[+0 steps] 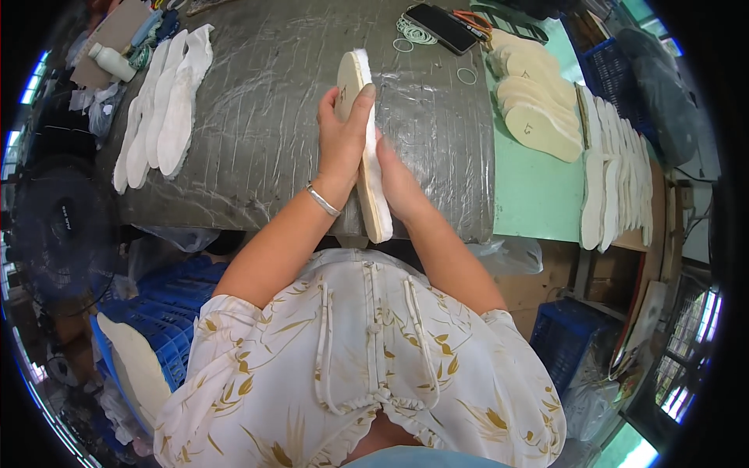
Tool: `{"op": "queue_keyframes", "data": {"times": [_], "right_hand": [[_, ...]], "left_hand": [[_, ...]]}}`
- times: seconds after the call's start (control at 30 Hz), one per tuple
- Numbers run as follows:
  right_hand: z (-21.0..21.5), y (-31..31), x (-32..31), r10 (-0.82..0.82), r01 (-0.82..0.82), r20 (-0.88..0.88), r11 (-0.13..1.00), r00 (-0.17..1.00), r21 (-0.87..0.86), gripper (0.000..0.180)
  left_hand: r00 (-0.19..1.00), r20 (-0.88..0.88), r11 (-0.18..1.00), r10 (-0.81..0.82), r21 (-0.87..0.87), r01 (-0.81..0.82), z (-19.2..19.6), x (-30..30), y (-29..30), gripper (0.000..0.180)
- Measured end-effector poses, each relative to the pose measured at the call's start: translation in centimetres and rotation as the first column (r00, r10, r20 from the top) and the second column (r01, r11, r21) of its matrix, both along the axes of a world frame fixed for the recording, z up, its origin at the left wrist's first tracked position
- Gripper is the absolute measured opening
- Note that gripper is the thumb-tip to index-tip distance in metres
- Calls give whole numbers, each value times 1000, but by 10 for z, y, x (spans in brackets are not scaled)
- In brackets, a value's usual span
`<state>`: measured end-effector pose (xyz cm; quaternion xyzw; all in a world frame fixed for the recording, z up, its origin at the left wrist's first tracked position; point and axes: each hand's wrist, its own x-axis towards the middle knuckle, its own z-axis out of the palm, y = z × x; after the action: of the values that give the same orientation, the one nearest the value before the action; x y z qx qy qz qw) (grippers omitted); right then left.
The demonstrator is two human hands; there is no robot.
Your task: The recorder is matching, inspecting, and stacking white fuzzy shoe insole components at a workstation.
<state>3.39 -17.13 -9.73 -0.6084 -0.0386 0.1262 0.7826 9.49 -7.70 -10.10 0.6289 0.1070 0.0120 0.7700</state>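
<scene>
Left hand (343, 144) angled forward, fingers wrapped round a cream-and-white insole (371, 175), right hand (396, 178) alongside, its fingers' grip unclear

Desk (265, 117): dark grey, wrinkled shiny cover; green section (515, 207) at right. On grey: white insoles (178, 109) in a row, left; black phone (443, 28) beside pale bands (416, 31), far right. On green: overlapping cream insoles (538, 131); paler insoles (594, 199) rowed along right edge.

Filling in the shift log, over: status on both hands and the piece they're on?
Left hand gripping insole-shaped piece; right hand against its white side. Piece held edge-up. White insoles lie to the left, apart.
</scene>
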Motion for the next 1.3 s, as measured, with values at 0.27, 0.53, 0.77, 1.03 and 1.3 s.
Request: {"op": "queue_keyframes", "data": {"times": [0.27, 0.53, 0.77, 1.03, 1.3], "right_hand": [[-5, -4, -31, 167, -136, 144, 970, 975, -203, 69], [-4, 11, -39, 98, 55, -335, 906, 937, 419, 57], [2, 17, -37, 106, 51, -332, 901, 938, 431, 62], [-3, 29, -37, 10, 45, -231, 971, 973, 233, 67], [-19, 3, -35, 24, -25, 34, 999, 999, 22, 98]], "left_hand": [[984, -69, 955, 165, -238, -177, 6, 23, 17, 79], [955, -48, 928, 291, -228, -294, 10, 21, 10, 71], [961, 35, 952, 275, -146, -268, 14, 13, 14, 74], [920, 95, 920, 380, -138, -366, 15, 20, 12, 74], [941, 70, 943, 330, -60, -327, 23, 17, 2, 67]]}}
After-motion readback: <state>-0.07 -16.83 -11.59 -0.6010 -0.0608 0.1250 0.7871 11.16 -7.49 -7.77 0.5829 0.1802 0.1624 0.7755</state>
